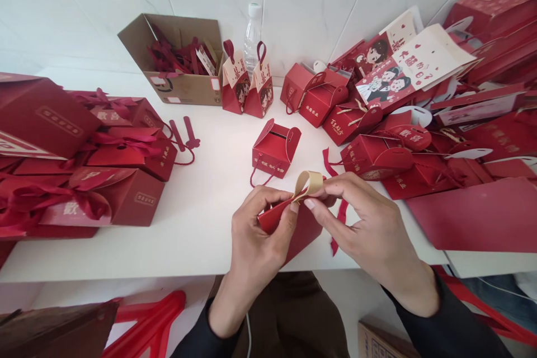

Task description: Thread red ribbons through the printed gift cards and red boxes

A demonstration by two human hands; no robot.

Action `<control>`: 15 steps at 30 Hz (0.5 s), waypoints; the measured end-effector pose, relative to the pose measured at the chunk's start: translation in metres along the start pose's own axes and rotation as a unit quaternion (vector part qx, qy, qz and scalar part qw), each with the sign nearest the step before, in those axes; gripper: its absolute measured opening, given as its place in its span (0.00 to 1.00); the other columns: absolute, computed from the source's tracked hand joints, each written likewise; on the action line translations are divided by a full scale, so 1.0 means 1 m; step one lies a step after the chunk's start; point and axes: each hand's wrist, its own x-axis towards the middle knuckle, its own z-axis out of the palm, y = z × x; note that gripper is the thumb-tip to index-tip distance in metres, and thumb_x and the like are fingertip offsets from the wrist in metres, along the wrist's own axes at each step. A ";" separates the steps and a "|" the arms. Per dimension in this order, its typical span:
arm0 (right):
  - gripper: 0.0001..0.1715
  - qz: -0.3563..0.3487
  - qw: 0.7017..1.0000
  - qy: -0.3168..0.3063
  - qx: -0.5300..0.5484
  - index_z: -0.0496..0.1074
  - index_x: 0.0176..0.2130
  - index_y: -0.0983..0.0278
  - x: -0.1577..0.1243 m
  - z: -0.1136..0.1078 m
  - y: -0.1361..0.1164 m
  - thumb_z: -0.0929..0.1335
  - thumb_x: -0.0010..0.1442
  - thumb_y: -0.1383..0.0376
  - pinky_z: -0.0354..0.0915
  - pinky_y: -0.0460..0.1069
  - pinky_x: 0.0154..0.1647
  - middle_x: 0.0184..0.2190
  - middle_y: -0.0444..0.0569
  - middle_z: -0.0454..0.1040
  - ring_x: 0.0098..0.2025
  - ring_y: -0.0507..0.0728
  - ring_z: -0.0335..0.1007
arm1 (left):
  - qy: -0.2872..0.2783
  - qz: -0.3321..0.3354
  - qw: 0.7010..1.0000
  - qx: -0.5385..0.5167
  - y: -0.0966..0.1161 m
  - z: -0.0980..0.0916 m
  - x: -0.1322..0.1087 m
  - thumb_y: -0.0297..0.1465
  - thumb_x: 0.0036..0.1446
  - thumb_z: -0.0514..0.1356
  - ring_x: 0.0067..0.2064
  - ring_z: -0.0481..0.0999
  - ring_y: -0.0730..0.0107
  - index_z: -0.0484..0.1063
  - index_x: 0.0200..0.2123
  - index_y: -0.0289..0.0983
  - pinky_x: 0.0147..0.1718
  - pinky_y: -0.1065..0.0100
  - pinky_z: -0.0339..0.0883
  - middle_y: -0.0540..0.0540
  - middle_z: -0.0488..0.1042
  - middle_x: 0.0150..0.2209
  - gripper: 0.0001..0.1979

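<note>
Close to the table's front edge, a red paper gift box is between my hands. A gold ribbon loop stands up from its top edge. My left hand pinches the top edge at the base of the loop, thumb in front and fingers behind. My right hand is closed at the right side of the loop, thumb and forefinger at the ribbon and the top edge; its exact hold is partly hidden. Just beyond stands a small red box with a cord handle. A strip of red ribbon lies by my right hand.
Red boxes with bows are stacked at the left. A cardboard carton of red ribbons, two small gift boxes and a plastic bottle stand by the wall. Many red boxes and bags crowd the white table's right side.
</note>
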 end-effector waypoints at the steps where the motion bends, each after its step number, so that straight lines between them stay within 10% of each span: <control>1: 0.06 0.001 1.000 -0.001 -0.001 0.72 0.42 0.61 0.000 0.000 0.000 0.71 0.68 0.71 0.73 0.49 0.38 0.37 0.45 0.75 0.36 0.53 0.74 | 0.002 -0.001 1.000 0.000 0.000 0.000 0.000 0.26 0.63 0.65 0.38 0.77 0.76 0.77 0.38 0.42 0.39 0.72 0.71 0.54 0.78 0.35 0.04; 15: 0.06 -0.046 0.997 0.000 -0.068 0.66 0.41 0.63 0.002 0.006 -0.003 0.66 0.72 0.72 0.68 0.48 0.38 0.36 0.46 0.69 0.37 0.53 0.70 | -0.009 -0.025 1.000 0.001 0.001 0.000 0.000 0.26 0.62 0.64 0.33 0.75 0.74 0.74 0.37 0.41 0.34 0.70 0.70 0.53 0.76 0.33 0.03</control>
